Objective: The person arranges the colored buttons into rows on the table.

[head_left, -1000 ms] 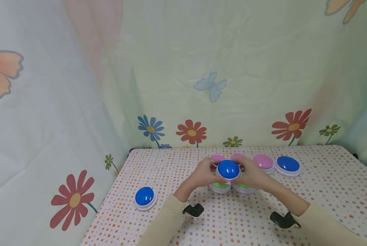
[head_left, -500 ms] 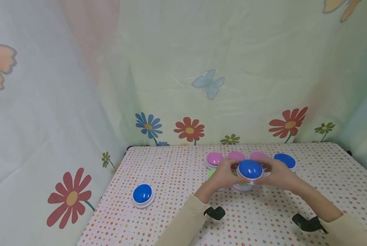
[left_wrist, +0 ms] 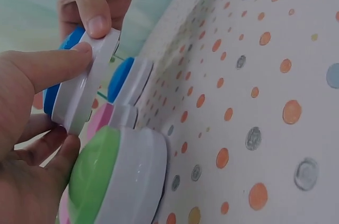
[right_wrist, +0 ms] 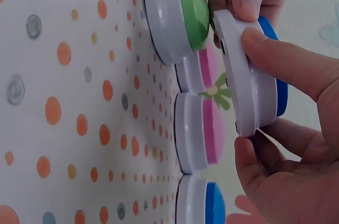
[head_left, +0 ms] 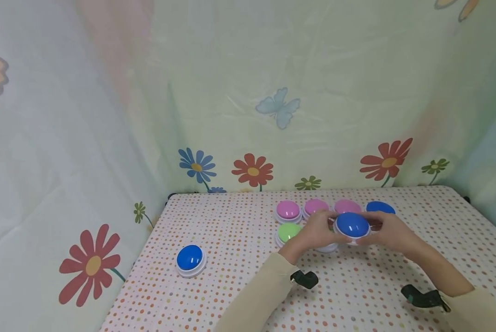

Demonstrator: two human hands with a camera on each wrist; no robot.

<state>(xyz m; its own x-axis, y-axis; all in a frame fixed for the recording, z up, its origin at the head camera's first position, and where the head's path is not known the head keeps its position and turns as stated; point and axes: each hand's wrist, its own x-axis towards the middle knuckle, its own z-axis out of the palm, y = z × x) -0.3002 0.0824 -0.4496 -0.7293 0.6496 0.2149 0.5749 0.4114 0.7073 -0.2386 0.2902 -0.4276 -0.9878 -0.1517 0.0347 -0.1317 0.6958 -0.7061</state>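
Note:
Both hands hold a blue push button (head_left: 353,225) with a white base, raised above the table. My left hand (head_left: 317,229) grips its left side, and my right hand (head_left: 392,232) grips its right side. In the left wrist view, the thumbs press the white base (left_wrist: 79,91) and other fingers curl beneath it. Just left of my left hand sits a green push button (head_left: 289,232); a second green button (head_left: 327,248) is mostly hidden behind that hand. A row of pink push buttons (head_left: 288,210) lies behind, ending in another blue button (head_left: 379,207) at its right.
One more blue push button (head_left: 190,258) sits alone on the left part of the table. The table (head_left: 239,258) wears a dotted cloth. Flower-printed curtains (head_left: 214,92) hang behind it and on the left side.
Both hands have carried the blue push button to the right, past the green buttons. The left pink and green buttons have come into fuller view. The head view has shifted slightly.

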